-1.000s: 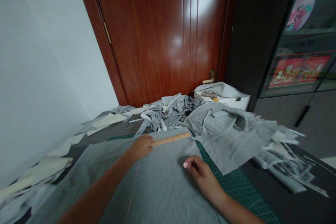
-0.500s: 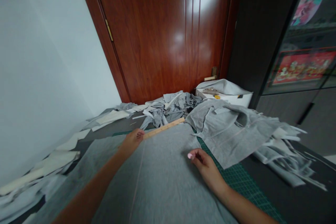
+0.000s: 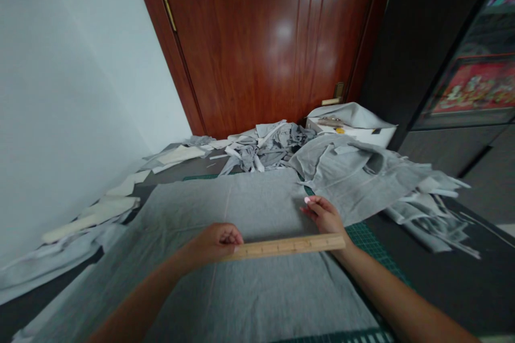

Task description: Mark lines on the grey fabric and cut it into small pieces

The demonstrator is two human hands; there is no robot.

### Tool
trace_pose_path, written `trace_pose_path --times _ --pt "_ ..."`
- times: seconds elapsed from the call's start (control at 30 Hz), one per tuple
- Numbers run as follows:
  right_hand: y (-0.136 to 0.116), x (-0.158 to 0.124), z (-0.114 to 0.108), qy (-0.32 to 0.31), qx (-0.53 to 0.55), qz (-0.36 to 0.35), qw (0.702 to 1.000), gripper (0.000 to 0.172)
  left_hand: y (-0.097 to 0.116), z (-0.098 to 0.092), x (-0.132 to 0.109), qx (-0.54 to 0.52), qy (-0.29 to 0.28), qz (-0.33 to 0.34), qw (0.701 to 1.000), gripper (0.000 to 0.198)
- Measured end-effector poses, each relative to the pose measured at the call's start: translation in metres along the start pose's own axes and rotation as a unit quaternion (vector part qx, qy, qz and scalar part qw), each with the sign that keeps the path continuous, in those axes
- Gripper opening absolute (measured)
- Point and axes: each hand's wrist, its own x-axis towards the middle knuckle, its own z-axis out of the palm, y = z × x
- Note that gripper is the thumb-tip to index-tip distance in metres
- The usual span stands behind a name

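Observation:
My left hand (image 3: 219, 244) is closed round one end of a wooden ruler (image 3: 281, 246), which points to the right over the cloth. A large piece of grey fabric (image 3: 265, 198) lies spread beneath both hands, with a faint pale line running down it. Between the thumb and fingers of my right hand (image 3: 325, 215) is a small pinkish piece of tailor's chalk (image 3: 307, 200), just above the fabric's right part. The ruler's far end crosses in front of my right wrist. Whether the ruler touches the cloth, I cannot tell.
A green cutting mat (image 3: 376, 252) shows under the fabric. Folded grey cloth (image 3: 354, 171) lies to the right, and scraps (image 3: 277, 142) are heaped at the back. A white box (image 3: 362, 134) stands behind, by a wooden door (image 3: 249, 53). Pale strips (image 3: 96, 214) line the left wall.
The ruler has come nearer to me with my left hand, from the fabric's far edge, and now lies more level. My right hand appears higher and slightly farther right; the view has shifted too.

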Motion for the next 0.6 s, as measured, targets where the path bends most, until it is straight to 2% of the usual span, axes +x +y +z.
trace_pose_path --times 0.1,0.27,0.43,0.6 --pt "-0.002 -0.001 0.000 -0.016 -0.011 -0.004 1.000 0.029 0.002 0.013 -0.012 0.014 -0.045 -0.007 0.999 0.022" --pt "-0.004 -0.001 -0.001 -0.032 -0.014 0.005 0.999 0.030 -0.003 0.019 -0.026 0.043 -0.053 -0.030 0.997 0.021" --pt "-0.005 -0.001 -0.002 -0.040 -0.025 0.007 0.999 0.027 -0.010 0.022 -0.037 0.076 -0.038 -0.025 0.996 0.018" --pt "-0.005 -0.001 -0.003 -0.047 -0.046 -0.002 0.998 0.028 -0.011 0.035 -0.043 0.141 0.005 -0.021 0.990 0.016"
